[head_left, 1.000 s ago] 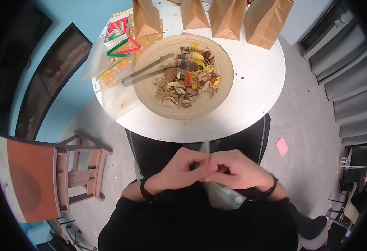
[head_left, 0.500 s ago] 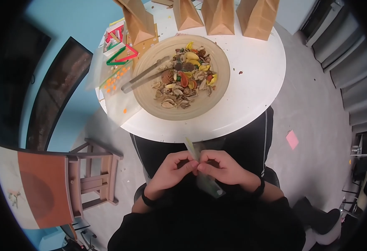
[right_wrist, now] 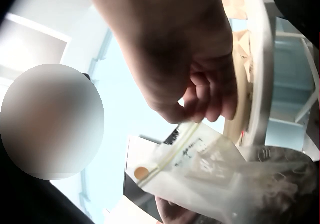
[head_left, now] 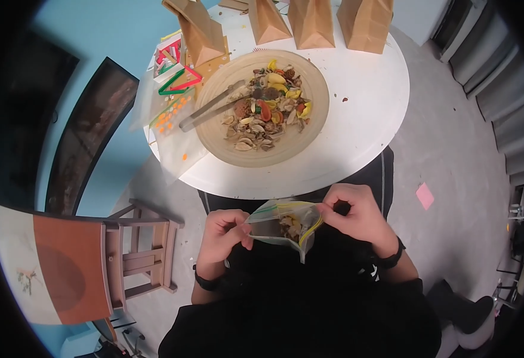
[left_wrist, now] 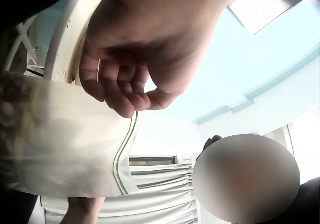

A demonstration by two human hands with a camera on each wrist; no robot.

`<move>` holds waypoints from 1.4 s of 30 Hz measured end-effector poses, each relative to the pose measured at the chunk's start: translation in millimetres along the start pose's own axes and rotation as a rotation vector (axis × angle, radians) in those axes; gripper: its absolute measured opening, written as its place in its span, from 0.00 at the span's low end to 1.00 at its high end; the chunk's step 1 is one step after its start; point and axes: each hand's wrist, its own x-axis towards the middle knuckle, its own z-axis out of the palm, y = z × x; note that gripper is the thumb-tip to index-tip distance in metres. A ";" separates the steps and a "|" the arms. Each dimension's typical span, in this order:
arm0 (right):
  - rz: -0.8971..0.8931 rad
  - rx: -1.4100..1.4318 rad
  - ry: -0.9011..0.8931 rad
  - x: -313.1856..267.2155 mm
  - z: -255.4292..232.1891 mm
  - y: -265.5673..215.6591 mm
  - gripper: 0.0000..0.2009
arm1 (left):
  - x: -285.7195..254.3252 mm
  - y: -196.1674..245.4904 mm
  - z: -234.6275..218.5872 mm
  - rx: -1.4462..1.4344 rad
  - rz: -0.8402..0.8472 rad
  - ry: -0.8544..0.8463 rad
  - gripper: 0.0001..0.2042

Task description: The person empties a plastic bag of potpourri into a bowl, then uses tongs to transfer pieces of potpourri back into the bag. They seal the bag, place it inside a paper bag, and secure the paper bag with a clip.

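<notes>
Zip-seal bag (head_left: 268, 229) holding potpourri (head_left: 292, 227): my left hand (head_left: 221, 237) and right hand (head_left: 356, 216) pinch opposite edges of its open mouth; its dark lettering is too blurred to read.

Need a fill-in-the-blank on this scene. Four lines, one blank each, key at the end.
The left hand and right hand hold the zip bag with its mouth ____.
From the person's seat, the tongs cross the ____ side of the plate.
Beyond the plate stand ____ brown paper bags.
The slip on the floor is ____ in colour.

Missing words: open; left; four; pink.
</notes>
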 end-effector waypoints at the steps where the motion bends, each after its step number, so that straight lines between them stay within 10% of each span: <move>1: 0.007 -0.123 -0.015 2.6 -5.4 -4.9 0.10 | -0.6 0.7 0.1 0.030 -0.020 -0.021 0.11; 6: -0.570 0.033 -0.246 21.5 1.0 -61.8 0.15 | 4.7 6.3 9.1 0.034 -0.017 -0.133 0.10; 14: -0.366 -0.445 -0.697 33.7 10.9 -77.4 0.19 | 9.8 22.1 -27.7 -0.312 0.063 0.095 0.09; 20: -0.605 -0.279 -0.745 45.7 18.9 -99.6 0.09 | 28.8 9.4 -37.1 -0.411 0.070 0.147 0.11; 26: -0.389 -0.008 -0.604 117.7 13.6 -134.6 0.11 | 17.3 7.7 -13.0 -0.367 0.155 0.096 0.37; 28: 0.142 0.268 -0.525 141.0 2.1 -146.8 0.13 | 16.3 16.2 -15.7 -0.539 0.227 0.062 0.39; 33: 0.218 0.604 -0.304 195.9 -0.4 -87.2 0.15 | 25.5 14.1 -44.1 -0.918 0.504 -0.228 0.47; 36: 0.236 0.824 -0.215 206.4 4.8 -59.0 0.16 | 39.8 30.1 -36.4 -0.812 0.410 0.265 0.44; 37: 0.227 0.867 -0.207 210.0 6.0 -50.3 0.16 | 46.4 32.2 -46.5 -0.711 0.420 0.128 0.35; 42: 0.157 0.929 -0.006 225.6 -8.3 -18.6 0.19 | 62.4 48.7 -54.5 -0.464 0.324 0.486 0.22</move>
